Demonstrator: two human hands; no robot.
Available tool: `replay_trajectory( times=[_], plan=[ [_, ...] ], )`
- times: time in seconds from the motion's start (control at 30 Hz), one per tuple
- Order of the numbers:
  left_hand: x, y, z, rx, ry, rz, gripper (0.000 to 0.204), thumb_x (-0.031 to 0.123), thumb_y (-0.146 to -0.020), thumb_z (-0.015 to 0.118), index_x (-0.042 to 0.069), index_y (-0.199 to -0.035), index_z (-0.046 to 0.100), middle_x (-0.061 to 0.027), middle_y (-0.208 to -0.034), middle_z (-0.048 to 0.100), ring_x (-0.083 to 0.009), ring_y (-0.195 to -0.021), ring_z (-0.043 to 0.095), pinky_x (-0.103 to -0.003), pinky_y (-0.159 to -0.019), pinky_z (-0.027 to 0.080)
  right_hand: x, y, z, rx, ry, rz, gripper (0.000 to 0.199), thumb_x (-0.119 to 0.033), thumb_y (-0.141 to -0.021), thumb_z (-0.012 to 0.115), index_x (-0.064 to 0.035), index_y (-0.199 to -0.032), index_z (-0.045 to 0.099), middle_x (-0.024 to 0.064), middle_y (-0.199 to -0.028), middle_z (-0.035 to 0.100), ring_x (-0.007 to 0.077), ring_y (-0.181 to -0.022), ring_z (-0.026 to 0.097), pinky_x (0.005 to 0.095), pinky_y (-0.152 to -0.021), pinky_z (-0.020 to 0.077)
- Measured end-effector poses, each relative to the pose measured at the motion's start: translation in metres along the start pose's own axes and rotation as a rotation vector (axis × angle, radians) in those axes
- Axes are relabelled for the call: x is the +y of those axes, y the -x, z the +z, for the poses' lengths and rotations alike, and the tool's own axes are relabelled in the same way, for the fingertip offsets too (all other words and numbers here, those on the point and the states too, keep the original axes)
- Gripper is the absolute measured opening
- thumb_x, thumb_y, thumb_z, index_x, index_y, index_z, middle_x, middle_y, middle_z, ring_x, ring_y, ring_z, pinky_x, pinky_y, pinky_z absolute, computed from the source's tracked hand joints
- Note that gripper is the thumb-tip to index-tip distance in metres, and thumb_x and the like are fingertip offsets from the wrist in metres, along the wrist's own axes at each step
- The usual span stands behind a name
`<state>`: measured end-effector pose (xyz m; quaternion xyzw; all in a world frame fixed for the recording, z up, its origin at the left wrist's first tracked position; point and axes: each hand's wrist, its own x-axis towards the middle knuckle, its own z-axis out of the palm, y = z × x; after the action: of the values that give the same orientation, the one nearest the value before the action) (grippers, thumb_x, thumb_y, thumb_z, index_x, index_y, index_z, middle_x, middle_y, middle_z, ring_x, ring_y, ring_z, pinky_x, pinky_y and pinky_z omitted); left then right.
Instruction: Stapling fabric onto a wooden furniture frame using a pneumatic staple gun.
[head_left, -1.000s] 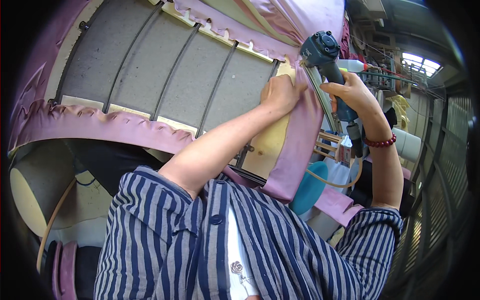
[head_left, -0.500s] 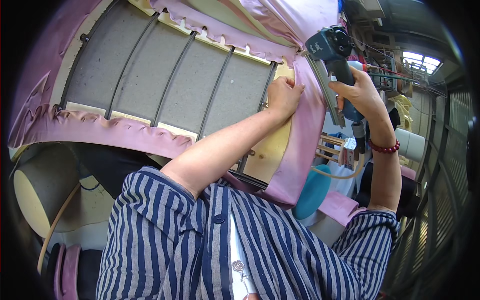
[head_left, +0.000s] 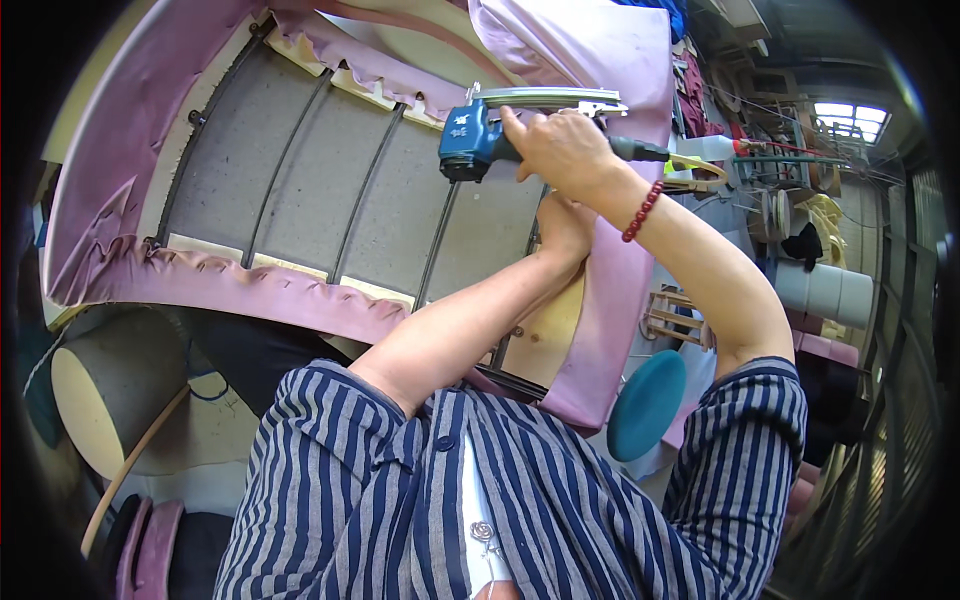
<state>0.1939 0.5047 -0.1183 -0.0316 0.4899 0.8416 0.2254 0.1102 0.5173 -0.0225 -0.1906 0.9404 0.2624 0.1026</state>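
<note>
My right hand (head_left: 565, 150) is wrapped round the handle of a blue air staple gun (head_left: 466, 145), held above the far right part of an upturned seat frame. The gun's long metal magazine points away from me. Below it, my left hand (head_left: 566, 228) is closed at the edge of the pink upholstery cover (head_left: 612, 285), by the right-hand wooden rail (head_left: 545, 345). My right hand and the gun hide most of its fingertips. Pleated pink cover also lies over the near and far rails. Dark spring bars (head_left: 355, 215) cross a grey panel (head_left: 300, 215) inside the frame.
A teal round cushion (head_left: 647, 405) stands beyond the frame's near right corner. Wooden slats (head_left: 675, 318) lie right of the frame. A pale hose (head_left: 700, 170) runs from the gun. At the left are a large foam-ended roll (head_left: 90, 410) and pink and black pieces (head_left: 155, 550).
My right hand has swung the staple gun leftward over the frame and turned it level, above my left hand. My left hand stays at the cover edge. The view has shifted slightly.
</note>
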Motion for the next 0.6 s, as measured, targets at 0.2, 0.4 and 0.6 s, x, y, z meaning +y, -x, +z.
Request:
replay_trajectory(
  times=[0.2,0.4,0.6],
  plan=[
    [0.026,0.012,-0.007,0.004,-0.103,-0.091,0.019,0.014,-0.084,0.067,-0.005,-0.083,0.068,-0.0178,-0.069,0.066,-0.0233,-0.066,0.065,-0.035,-0.063,0.048,0.016,0.014,0.036,0.041,-0.167,-0.095,0.063,-0.035,-0.075,0.074,-0.0055,-0.127,0.054,0.0102,-0.094,0.066,0.0254,-0.093,0.067,0.0355,-0.075,0.0530],
    [0.025,0.009,-0.007,-0.105,-0.382,0.031,0.019,0.015,-0.088,0.066,-0.003,-0.082,0.065,-0.0116,-0.067,0.067,-0.0143,-0.057,0.059,-0.033,-0.057,0.047,0.038,0.087,-0.026,0.236,-0.335,0.361,0.013,-0.013,-0.085,0.064,-0.0063,-0.096,0.067,0.0075,-0.093,0.066,0.0255,-0.088,0.064,0.0368,-0.074,0.0507],
    [0.034,0.009,-0.012,-0.053,-0.501,0.055,0.025,0.021,-0.092,0.057,-0.003,-0.084,0.063,-0.0241,-0.080,0.065,-0.0417,-0.078,0.063,-0.047,-0.073,0.048,-0.003,0.183,0.015,0.744,-1.293,0.964,0.034,-0.022,-0.094,0.063,-0.0001,-0.121,0.061,0.0100,-0.104,0.067,0.0181,-0.090,0.065,0.0298,-0.081,0.0508]
  ],
)
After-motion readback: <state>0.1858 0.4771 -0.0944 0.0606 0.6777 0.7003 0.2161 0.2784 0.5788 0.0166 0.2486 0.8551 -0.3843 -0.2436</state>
